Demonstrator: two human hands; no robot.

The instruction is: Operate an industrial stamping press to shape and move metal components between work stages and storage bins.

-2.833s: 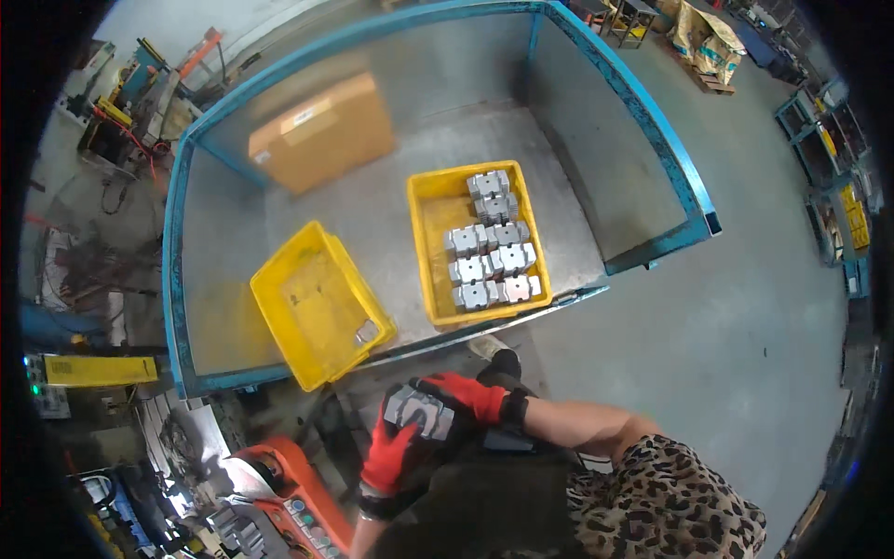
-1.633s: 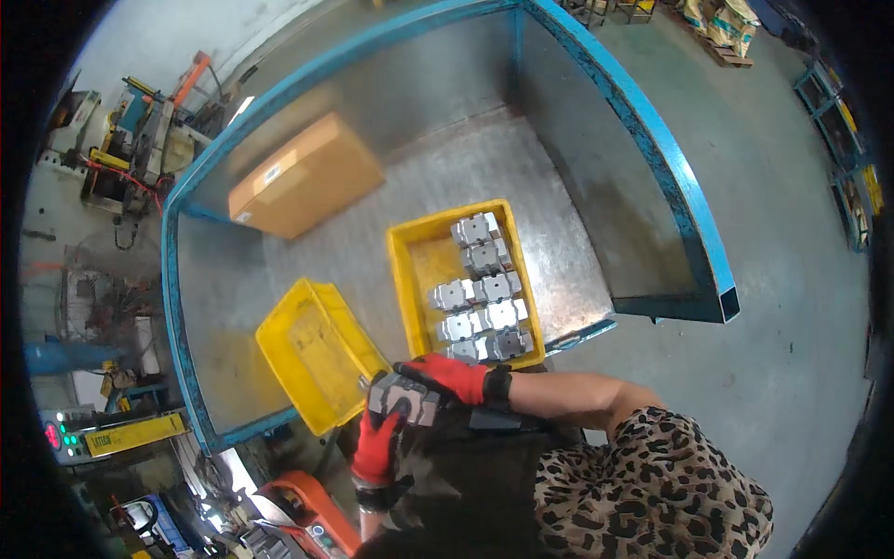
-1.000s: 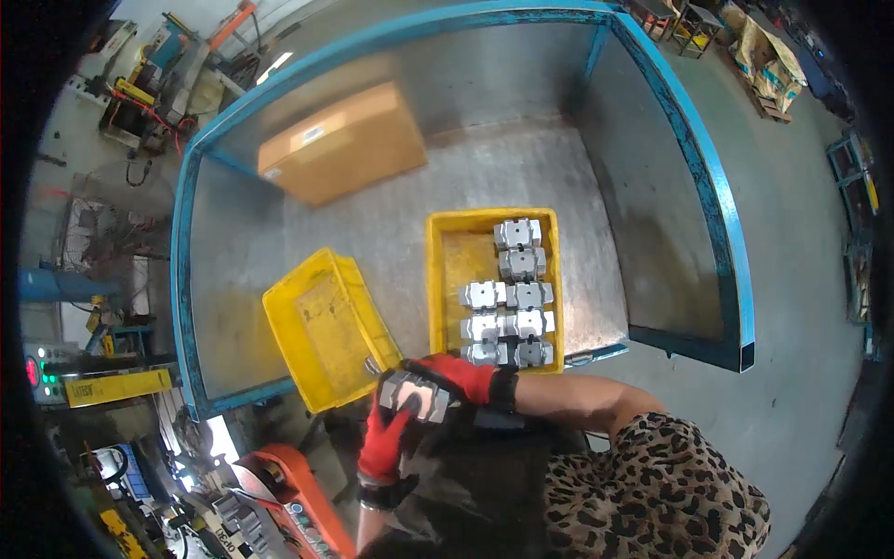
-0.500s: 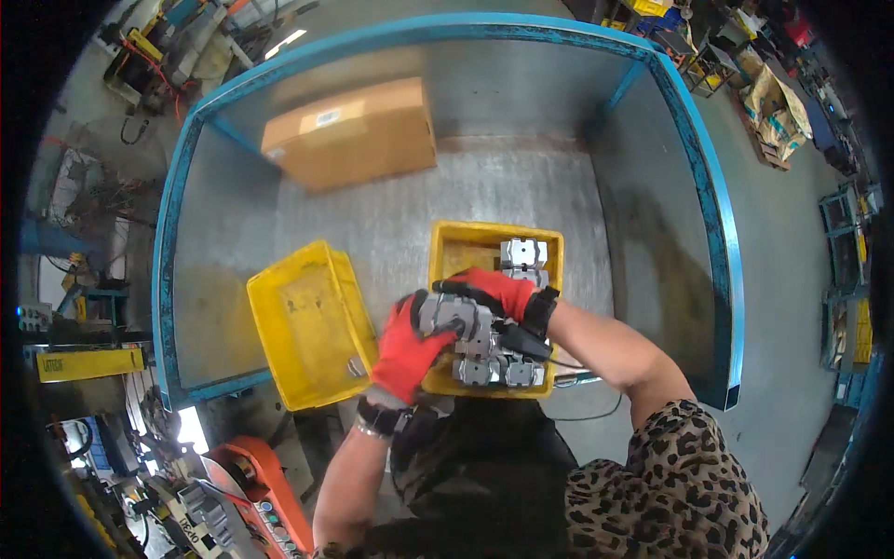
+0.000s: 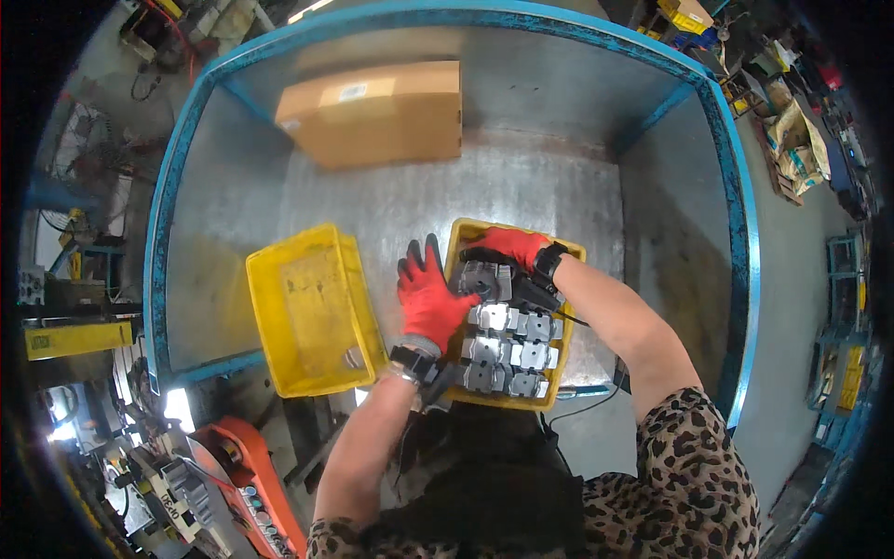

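The yellow bin (image 5: 570, 359) in front of me holds rows of grey metal parts (image 5: 484, 349), blocky and shaped like brackets. My left hand (image 5: 428, 296), in a red glove with black fingertips, is open at the bin's left side. Its fingers spread away from me, and the thumb reaches a grey metal part (image 5: 486, 282) in the far left of the bin. My right hand (image 5: 512, 246), gloved alike, curls over the far side of that same part with its fingers together. What lies under the right palm is hidden.
A second yellow bin (image 5: 312, 307) stands tilted on the left, with a small piece near its lower right corner. At the back of the blue-framed metal table (image 5: 391, 200) lies a cardboard box (image 5: 382, 116). A black device (image 5: 533, 296) with a cable hangs by my right wrist.
The metal part held by both hands has gone down into the far left of the bin. My left hand has let go and spread its fingers. The view has shifted slightly.
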